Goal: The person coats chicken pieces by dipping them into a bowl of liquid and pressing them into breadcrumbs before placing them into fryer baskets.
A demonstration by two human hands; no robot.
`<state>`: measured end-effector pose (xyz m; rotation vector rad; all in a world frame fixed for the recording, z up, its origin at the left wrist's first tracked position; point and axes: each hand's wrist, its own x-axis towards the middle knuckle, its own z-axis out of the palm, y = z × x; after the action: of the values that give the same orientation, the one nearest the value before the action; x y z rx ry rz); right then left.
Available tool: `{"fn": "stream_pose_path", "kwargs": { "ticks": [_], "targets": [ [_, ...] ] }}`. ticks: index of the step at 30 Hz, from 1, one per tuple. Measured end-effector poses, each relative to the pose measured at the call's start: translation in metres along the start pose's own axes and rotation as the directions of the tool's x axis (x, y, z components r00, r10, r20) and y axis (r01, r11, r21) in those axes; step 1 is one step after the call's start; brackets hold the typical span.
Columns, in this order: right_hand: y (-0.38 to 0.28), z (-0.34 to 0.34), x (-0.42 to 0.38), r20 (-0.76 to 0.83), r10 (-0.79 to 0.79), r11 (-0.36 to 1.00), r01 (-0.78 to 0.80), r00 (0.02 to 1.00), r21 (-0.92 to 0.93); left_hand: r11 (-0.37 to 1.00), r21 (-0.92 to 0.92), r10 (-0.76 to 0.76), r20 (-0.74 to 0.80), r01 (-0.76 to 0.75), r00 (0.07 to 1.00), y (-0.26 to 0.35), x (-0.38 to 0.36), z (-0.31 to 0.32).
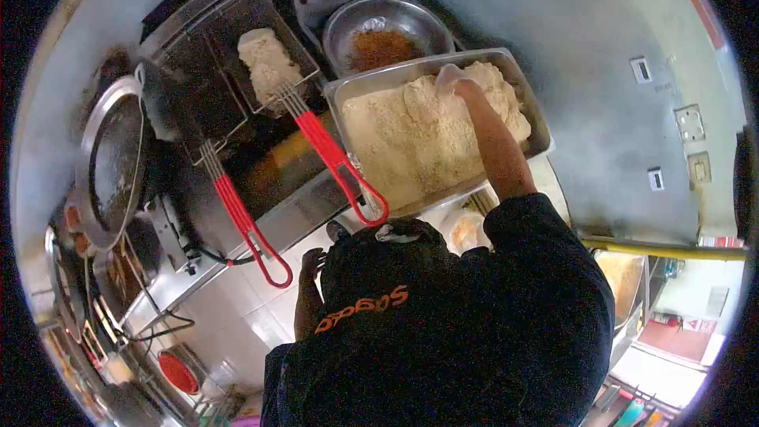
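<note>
My right hand [451,81], in a clear plastic glove, reaches into a deep metal tray [545,130] of pale flour [395,138]. It rests among flour-coated pieces [494,83] heaped at the tray's far right. Its fingertips are hidden against the coating, so whether they grip a piece I cannot tell. My left hand [313,258] hangs low by my dark clothing, fingers loosely apart and nothing in them. Left of the tray, a fryer basket [308,79] with a red handle [328,150] holds coated pieces [269,63].
A steel bowl [336,28] with reddish-brown crumbs [383,49] stands behind the tray. A second red basket handle [245,217] juts over the fryer's front edge. A round strainer-like pan [99,146] is at left. Behind the counter rises a metal wall [585,71].
</note>
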<state>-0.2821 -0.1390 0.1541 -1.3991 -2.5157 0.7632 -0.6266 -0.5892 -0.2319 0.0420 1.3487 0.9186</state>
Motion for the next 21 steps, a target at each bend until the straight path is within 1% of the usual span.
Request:
{"fn": "stream_pose_path", "kwargs": {
  "ticks": [1,2,3,4,5,6,7,8,9,10,11,12,13,14,15,16,17,18,19,20,21],
  "targets": [
    [0.017,0.005,0.005,0.028,0.002,0.998,-0.004,1.000,0.064,0.999,-0.008,0.034,0.021,-0.033,0.999,-0.002,-0.003,0.000],
    [0.018,0.019,0.026,0.055,0.007,0.992,-0.014,0.998,0.127,0.996,-0.004,0.088,0.031,-0.088,0.996,-0.009,-0.003,-0.003],
    [0.034,0.024,0.030,0.079,0.017,0.982,-0.031,0.997,0.187,0.996,-0.010,0.087,0.031,-0.086,0.996,-0.018,0.002,-0.006],
    [0.062,0.022,0.013,0.098,0.032,0.969,-0.055,0.995,0.243,0.996,0.006,0.084,0.036,-0.084,0.996,-0.027,0.010,-0.011],
    [0.073,0.027,0.009,0.112,0.049,0.952,-0.081,0.992,0.295,0.996,0.025,0.083,0.047,-0.084,0.995,-0.033,0.021,-0.016],
    [0.081,0.036,0.007,0.126,0.066,0.932,-0.107,0.990,0.346,0.995,0.044,0.082,0.060,-0.084,0.995,-0.043,0.027,-0.025],
    [0.082,0.045,0.022,0.142,0.080,0.909,-0.130,0.987,0.397,0.995,0.061,0.081,0.069,-0.085,0.994,-0.047,0.035,-0.033],
    [0.099,0.048,0.013,0.162,0.088,0.881,-0.153,0.983,0.447,0.993,0.077,0.080,0.074,-0.086,0.994,-0.051,0.043,-0.034],
    [0.082,0.040,0.008,0.184,0.094,0.850,-0.175,0.978,0.497,0.992,0.092,0.079,0.075,-0.086,0.994,-0.048,0.039,-0.028],
    [0.060,0.039,0.006,0.074,0.053,0.983,-0.039,0.996,-0.180,0.973,0.229,-0.031,0.018,0.026,0.999,-0.041,0.032,-0.033],
    [0.044,0.026,-0.006,0.077,0.050,0.982,-0.035,0.996,-0.187,0.975,0.221,-0.030,0.022,0.024,0.999,-0.024,0.015,-0.025],
    [0.030,0.018,-0.013,0.028,-0.113,0.960,0.116,0.993,-0.254,0.989,0.150,-0.006,0.047,-0.001,0.999,-0.009,-0.004,-0.016],
    [0.017,0.009,-0.016,-0.006,-0.280,0.909,0.263,0.960,-0.323,0.997,0.074,0.021,0.067,-0.026,0.998,0.000,-0.015,-0.010],
    [0.009,0.001,-0.015,0.008,-0.294,0.902,0.280,0.956,-0.328,0.979,0.182,0.085,0.058,-0.095,0.995,0.010,-0.026,0.001],
    [0.001,-0.008,-0.014,0.044,-0.221,0.888,0.219,0.974,-0.404,0.952,0.299,0.050,0.041,-0.060,0.998,0.019,-0.023,0.000],
    [-0.008,-0.014,-0.013,0.072,-0.145,0.864,0.162,0.987,-0.476,0.965,0.252,0.061,0.030,-0.066,0.998,0.022,-0.022,0.004],
    [-0.090,-0.063,-0.050,0.088,-0.161,0.863,0.183,0.983,-0.472,0.976,0.207,0.069,0.017,-0.071,0.997,0.022,-0.026,0.004],
    [-0.206,-0.080,-0.081,0.016,-0.006,0.817,0.014,1.000,-0.577,0.981,0.022,0.184,0.233,-0.194,0.955,0.012,-0.021,-0.011],
    [-0.198,-0.084,-0.071,0.025,-0.030,0.820,0.039,0.999,-0.571,0.995,-0.054,0.098,0.246,-0.087,0.964,0.000,0.002,-0.025],
    [-0.177,-0.097,-0.059,0.182,0.018,0.839,0.084,0.983,-0.537,0.987,-0.022,0.158,0.282,-0.159,0.946,0.000,0.003,-0.027],
    [-0.166,-0.106,-0.048,0.335,0.064,0.856,0.120,0.940,-0.502,0.973,0.009,0.214,0.324,-0.229,0.922,-0.001,0.005,-0.026]
  ]
}}
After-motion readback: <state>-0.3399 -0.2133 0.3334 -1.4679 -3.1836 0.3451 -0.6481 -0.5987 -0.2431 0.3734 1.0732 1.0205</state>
